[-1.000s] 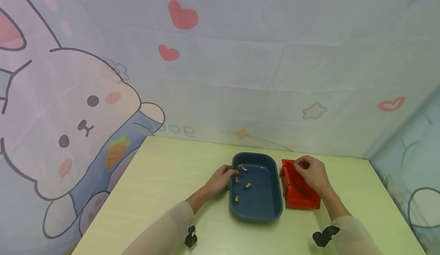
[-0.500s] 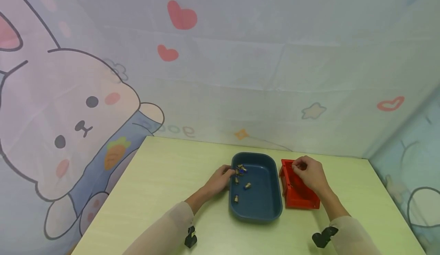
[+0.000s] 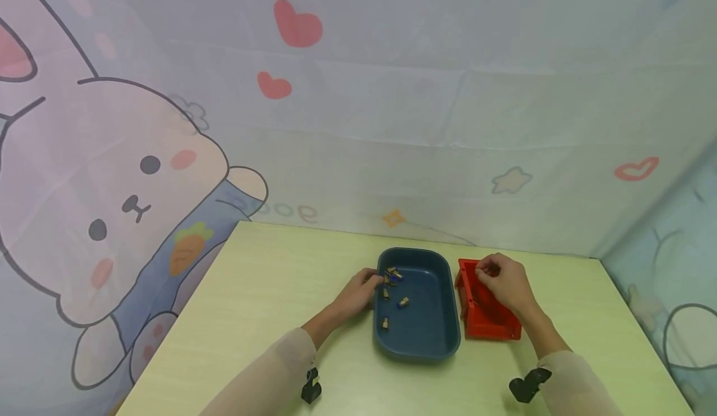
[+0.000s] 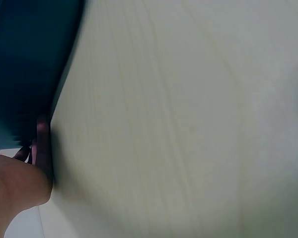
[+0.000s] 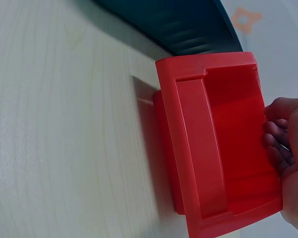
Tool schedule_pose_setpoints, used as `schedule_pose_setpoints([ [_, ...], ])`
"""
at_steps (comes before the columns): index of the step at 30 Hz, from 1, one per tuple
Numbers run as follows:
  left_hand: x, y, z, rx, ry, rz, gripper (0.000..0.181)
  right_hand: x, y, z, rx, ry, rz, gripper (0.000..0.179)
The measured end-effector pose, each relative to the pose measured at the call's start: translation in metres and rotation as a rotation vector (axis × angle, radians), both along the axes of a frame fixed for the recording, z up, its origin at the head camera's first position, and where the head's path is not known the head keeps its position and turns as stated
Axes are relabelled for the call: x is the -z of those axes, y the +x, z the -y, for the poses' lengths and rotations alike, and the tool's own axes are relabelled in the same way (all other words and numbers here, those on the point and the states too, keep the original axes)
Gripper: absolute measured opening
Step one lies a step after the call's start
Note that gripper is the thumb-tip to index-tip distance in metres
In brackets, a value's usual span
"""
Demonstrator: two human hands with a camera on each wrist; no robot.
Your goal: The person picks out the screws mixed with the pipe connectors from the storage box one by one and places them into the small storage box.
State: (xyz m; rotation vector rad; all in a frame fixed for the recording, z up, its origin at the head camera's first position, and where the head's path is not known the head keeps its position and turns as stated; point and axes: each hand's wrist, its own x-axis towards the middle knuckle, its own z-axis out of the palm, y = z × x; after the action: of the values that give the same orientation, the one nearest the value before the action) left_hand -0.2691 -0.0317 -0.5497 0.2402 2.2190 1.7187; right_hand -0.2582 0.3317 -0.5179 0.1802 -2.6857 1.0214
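Observation:
My left hand (image 3: 357, 291) grips the left side of a dark blue tray (image 3: 428, 316); in the left wrist view its fingers (image 4: 42, 144) lie along the tray's outer wall. Several small brass fittings (image 3: 404, 302) lie in the tray, mostly bunched at the upper left. My right hand (image 3: 506, 280) is over the far part of a red plastic bin (image 3: 493, 330) just right of the tray. Its thumb and fingers are bent together; whether anything small sits between the fingertips is hidden. In the right wrist view, the curled fingers (image 5: 275, 134) are by the bin's far edge.
Both containers stand side by side on a pale wooden table (image 3: 280, 273). A printed cloth (image 3: 358, 123) with a cartoon rabbit hangs behind the table's back edge. Black wrist devices (image 3: 526, 386) are worn at both sleeves.
A second ago a thin bit showed at my right fingertips; it is no longer visible. The right hand has barely shifted, and the left hand, tray and fittings stay put.

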Motion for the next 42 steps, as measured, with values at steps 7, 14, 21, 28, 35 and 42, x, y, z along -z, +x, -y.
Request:
schedule_pose_setpoints([
  [7, 0.001, 0.0, 0.0, 0.001, -0.005, -0.003, 0.052, -0.002, -0.001, -0.001, -0.015, 0.012, 0.017, 0.004],
  [14, -0.001, 0.001, 0.0, -0.002, -0.006, -0.003, 0.052, -0.008, -0.003, 0.0, -0.035, 0.048, 0.038, 0.005],
  [21, 0.002, 0.0, -0.001, -0.005, -0.007, -0.007, 0.052, -0.012, -0.002, 0.01, -0.051, 0.022, 0.009, 0.006],
  [28, 0.0, 0.001, 0.0, -0.003, -0.001, -0.013, 0.052, -0.017, -0.006, 0.024, -0.078, -0.012, -0.013, 0.006],
  [35, -0.001, 0.0, 0.001, -0.002, -0.002, -0.004, 0.051, -0.019, -0.009, 0.039, -0.104, -0.047, -0.038, 0.004],
  [42, 0.001, 0.0, 0.0, 0.001, 0.005, -0.001, 0.051, -0.02, -0.01, 0.05, -0.124, -0.086, -0.001, 0.005],
])
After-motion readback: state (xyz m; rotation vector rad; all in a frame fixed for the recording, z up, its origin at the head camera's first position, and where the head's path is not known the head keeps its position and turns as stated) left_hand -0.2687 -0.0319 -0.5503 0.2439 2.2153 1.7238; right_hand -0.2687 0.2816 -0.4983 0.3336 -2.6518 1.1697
